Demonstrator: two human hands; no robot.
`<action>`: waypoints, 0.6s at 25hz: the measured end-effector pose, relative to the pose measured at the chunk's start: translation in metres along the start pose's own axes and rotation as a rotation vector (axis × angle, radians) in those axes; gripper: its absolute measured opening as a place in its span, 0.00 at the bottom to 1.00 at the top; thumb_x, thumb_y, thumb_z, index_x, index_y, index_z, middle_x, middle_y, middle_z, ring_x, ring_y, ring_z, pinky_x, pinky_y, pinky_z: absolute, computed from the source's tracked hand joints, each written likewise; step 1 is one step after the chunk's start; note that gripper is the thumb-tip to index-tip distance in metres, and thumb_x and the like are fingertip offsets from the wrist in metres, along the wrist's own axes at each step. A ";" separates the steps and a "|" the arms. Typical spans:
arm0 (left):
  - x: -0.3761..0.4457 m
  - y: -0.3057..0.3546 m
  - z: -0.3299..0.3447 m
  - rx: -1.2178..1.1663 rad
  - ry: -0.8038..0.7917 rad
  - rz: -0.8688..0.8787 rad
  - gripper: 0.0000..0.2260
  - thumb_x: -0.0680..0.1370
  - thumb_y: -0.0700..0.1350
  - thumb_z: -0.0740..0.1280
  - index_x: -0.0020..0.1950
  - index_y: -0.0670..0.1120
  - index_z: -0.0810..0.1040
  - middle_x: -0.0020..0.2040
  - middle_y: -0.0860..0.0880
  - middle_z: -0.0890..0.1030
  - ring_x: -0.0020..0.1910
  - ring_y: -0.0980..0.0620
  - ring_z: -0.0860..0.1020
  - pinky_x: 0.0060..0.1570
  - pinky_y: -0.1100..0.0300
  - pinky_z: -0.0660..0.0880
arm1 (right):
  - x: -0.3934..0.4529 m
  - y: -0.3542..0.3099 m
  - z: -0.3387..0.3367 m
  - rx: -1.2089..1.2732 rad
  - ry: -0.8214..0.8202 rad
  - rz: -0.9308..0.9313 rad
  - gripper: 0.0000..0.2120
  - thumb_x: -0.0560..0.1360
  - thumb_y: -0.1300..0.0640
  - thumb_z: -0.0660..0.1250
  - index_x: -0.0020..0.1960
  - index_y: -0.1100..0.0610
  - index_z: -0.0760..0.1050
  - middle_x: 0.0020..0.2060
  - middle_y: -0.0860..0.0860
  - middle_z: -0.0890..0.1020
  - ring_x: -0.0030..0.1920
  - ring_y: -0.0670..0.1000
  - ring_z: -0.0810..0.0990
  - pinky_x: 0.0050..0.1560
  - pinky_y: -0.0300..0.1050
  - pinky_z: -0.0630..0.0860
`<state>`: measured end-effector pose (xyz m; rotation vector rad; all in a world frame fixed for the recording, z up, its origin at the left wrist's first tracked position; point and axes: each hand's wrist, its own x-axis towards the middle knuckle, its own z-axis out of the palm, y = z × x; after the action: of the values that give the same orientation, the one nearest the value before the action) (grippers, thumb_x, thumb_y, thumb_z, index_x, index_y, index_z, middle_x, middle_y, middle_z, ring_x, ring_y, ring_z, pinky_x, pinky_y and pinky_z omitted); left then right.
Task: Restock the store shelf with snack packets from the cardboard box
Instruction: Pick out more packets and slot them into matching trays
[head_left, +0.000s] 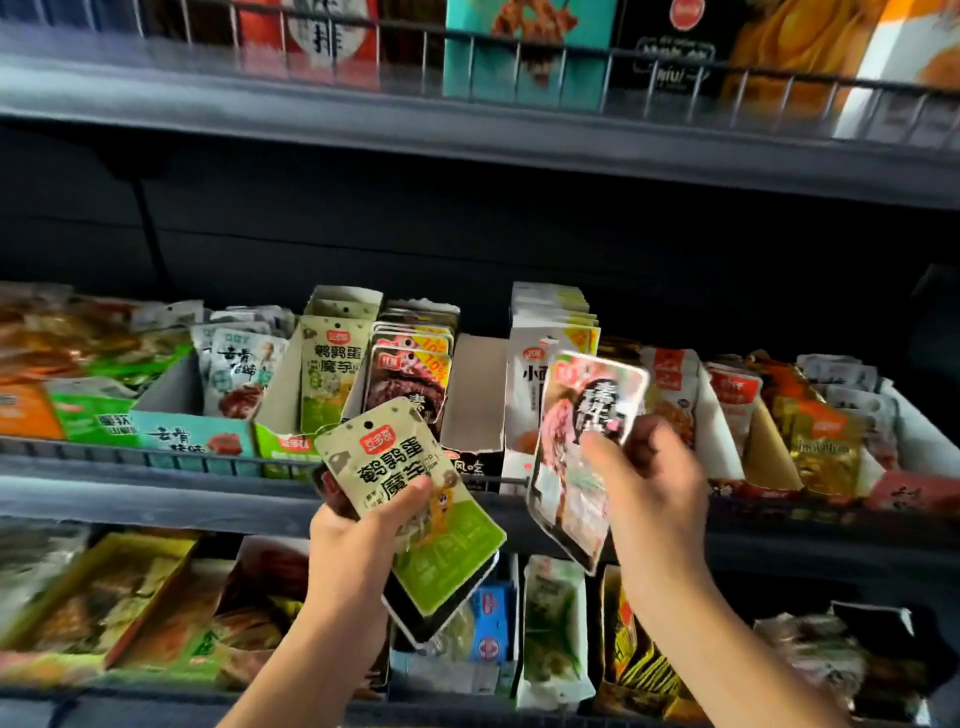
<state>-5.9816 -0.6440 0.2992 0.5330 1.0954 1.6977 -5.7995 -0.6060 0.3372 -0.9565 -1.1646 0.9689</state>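
Green packet (410, 499), glossy and flat, tops a small stack pinched in left hand (358, 545) in front of the middle shelf (156, 493); right hand (649, 483) pinches a pink packet (587, 447). Step looks like sorting and placing: next, slot each into its matching tray, green one behind its twin (332, 369). Box not in view.
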 end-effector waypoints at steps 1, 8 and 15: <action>-0.001 0.004 0.000 0.020 -0.014 0.036 0.12 0.73 0.35 0.73 0.56 0.44 0.82 0.49 0.43 0.86 0.48 0.41 0.85 0.54 0.40 0.79 | -0.006 -0.003 0.014 -0.063 -0.070 -0.105 0.03 0.75 0.61 0.71 0.45 0.55 0.78 0.42 0.53 0.84 0.43 0.56 0.83 0.43 0.56 0.82; 0.004 0.041 -0.026 -0.116 -0.184 -0.008 0.18 0.72 0.38 0.69 0.61 0.41 0.80 0.55 0.37 0.84 0.49 0.39 0.84 0.47 0.46 0.82 | -0.016 0.002 0.081 -0.395 -0.594 -0.079 0.13 0.76 0.44 0.69 0.60 0.41 0.76 0.66 0.35 0.69 0.67 0.39 0.69 0.67 0.46 0.72; 0.032 0.081 -0.057 0.028 -0.168 -0.013 0.17 0.72 0.40 0.72 0.61 0.43 0.79 0.50 0.41 0.86 0.47 0.39 0.85 0.42 0.45 0.83 | 0.046 0.001 0.110 0.109 -0.275 0.471 0.25 0.70 0.70 0.73 0.64 0.57 0.72 0.50 0.54 0.84 0.47 0.54 0.84 0.38 0.49 0.81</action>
<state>-6.0789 -0.6452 0.3365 0.6721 1.0008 1.5977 -5.9021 -0.5520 0.3642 -1.0543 -1.1172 1.5660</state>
